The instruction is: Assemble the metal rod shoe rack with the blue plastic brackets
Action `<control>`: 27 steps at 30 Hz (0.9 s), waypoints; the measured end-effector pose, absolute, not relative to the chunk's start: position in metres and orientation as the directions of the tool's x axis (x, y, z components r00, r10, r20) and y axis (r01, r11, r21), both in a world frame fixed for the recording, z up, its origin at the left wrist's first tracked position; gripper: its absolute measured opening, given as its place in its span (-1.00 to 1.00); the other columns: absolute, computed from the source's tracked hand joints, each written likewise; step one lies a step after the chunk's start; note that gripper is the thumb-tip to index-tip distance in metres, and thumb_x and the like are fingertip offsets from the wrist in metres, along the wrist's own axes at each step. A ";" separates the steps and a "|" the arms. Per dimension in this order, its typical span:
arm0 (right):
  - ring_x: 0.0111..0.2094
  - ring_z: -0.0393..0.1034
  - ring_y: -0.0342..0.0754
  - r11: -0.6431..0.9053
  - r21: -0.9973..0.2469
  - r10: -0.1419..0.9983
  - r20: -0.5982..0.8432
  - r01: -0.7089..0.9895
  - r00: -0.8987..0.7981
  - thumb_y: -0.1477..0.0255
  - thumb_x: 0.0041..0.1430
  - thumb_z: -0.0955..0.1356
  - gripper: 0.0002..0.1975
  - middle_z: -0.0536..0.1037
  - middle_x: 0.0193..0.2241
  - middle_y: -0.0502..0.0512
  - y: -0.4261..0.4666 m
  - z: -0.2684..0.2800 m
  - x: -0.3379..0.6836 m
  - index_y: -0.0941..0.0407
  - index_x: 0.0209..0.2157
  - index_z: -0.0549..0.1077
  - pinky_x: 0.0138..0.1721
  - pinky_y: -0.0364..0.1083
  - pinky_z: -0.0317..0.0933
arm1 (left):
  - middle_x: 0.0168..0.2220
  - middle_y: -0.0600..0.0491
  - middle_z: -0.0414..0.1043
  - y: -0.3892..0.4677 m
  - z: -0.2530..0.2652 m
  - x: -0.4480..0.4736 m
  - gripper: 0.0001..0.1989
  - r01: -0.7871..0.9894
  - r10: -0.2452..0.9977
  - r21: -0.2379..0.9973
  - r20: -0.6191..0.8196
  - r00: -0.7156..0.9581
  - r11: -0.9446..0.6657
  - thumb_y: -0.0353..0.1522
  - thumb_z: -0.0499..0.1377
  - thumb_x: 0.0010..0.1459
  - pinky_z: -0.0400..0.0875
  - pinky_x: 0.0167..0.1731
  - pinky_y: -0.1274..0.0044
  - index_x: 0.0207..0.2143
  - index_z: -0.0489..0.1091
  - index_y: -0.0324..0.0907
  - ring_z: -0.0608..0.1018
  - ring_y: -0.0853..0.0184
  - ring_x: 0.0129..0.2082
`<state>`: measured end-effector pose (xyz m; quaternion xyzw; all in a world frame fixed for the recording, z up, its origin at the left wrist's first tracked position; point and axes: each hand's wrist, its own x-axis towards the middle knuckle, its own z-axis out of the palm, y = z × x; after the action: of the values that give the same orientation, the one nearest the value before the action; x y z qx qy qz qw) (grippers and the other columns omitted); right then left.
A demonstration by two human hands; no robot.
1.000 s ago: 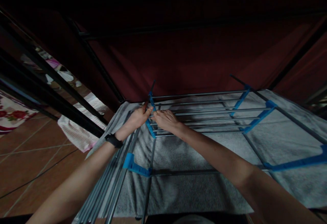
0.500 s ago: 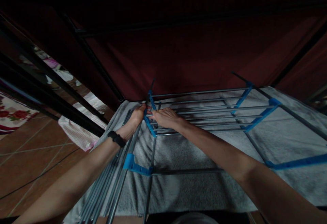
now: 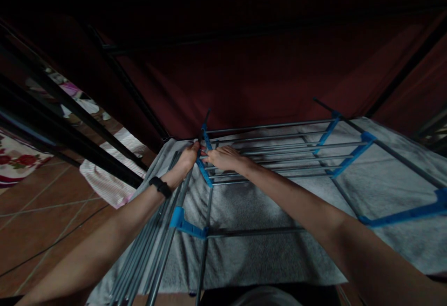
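A drying rack of grey metal rods (image 3: 279, 134) and blue plastic brackets lies on a grey towel-like cloth. At its left end, my left hand (image 3: 188, 156) is closed around the side pole where a blue bracket (image 3: 205, 172) sits. Close beside it, my right hand (image 3: 225, 158) has its fingers wrapped round a metal rod at that same bracket. The fingertips of both hands are partly hidden behind the bracket and rod. Toward the right end, further blue brackets (image 3: 352, 157) hold the rods. A lower blue bracket (image 3: 188, 226) joins the left pole to the frame.
Several loose metal rods (image 3: 139, 255) lie along the cloth's left side, under my left forearm. A dark red fabric panel (image 3: 261, 82) with black bars stands behind. Left are black poles (image 3: 70, 124), a striped cloth (image 3: 104, 178) and a tiled floor (image 3: 42, 222) with a thin cable.
Both hands stay at the left bracket, with barely any shift. The rack's right end appears slightly further left in the view.
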<state>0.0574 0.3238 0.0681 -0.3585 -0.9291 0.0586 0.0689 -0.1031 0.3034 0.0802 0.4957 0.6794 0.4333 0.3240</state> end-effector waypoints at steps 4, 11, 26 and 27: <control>0.00 0.57 0.13 0.722 -0.124 0.691 0.182 0.680 -0.700 0.13 0.51 0.16 -0.51 0.65 -0.04 0.34 0.313 0.062 0.058 0.20 0.08 0.48 0.05 0.06 0.34 | -0.44 -0.07 0.58 0.301 0.085 -0.100 -0.73 0.468 0.953 0.875 0.030 -0.302 0.121 -0.24 0.12 0.23 0.44 -0.24 0.50 -0.47 0.45 -0.15 0.59 0.09 -0.21; 0.03 0.49 0.08 0.692 -0.029 0.687 0.335 0.722 -0.645 0.21 0.53 0.14 -0.58 0.61 -0.03 0.29 0.298 0.050 0.062 0.18 0.02 0.48 0.11 0.04 0.31 | -0.35 -0.12 0.64 0.292 0.089 -0.094 -0.60 0.516 0.961 0.846 0.016 -0.275 0.133 -0.16 -0.01 0.30 0.51 -0.19 0.44 -0.32 0.51 -0.23 0.62 0.09 -0.19; -0.02 0.56 0.09 0.726 -0.124 0.685 0.221 0.676 -0.695 0.30 0.55 0.10 -0.62 0.63 -0.01 0.25 0.307 0.056 0.068 0.15 0.07 0.43 -0.07 0.03 0.40 | -0.36 -0.12 0.64 0.292 0.093 -0.088 -0.62 0.541 0.959 0.828 0.013 -0.284 0.149 -0.20 -0.05 0.34 0.56 -0.17 0.47 -0.32 0.48 -0.20 0.63 0.07 -0.05; -0.01 0.56 0.09 0.725 -0.132 0.687 0.215 0.676 -0.694 0.30 0.55 0.11 -0.62 0.62 0.00 0.26 0.307 0.057 0.068 0.15 0.08 0.43 -0.07 0.03 0.40 | -0.36 -0.12 0.63 0.293 0.093 -0.088 -0.61 0.546 0.958 0.825 0.019 -0.285 0.145 -0.19 -0.05 0.34 0.56 -0.18 0.47 -0.31 0.48 -0.20 0.63 0.07 -0.05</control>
<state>0.0679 0.3075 0.0569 -0.3704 -0.9201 0.0215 0.1253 -0.0880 0.2927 0.0926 0.5325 0.7062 0.3791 0.2721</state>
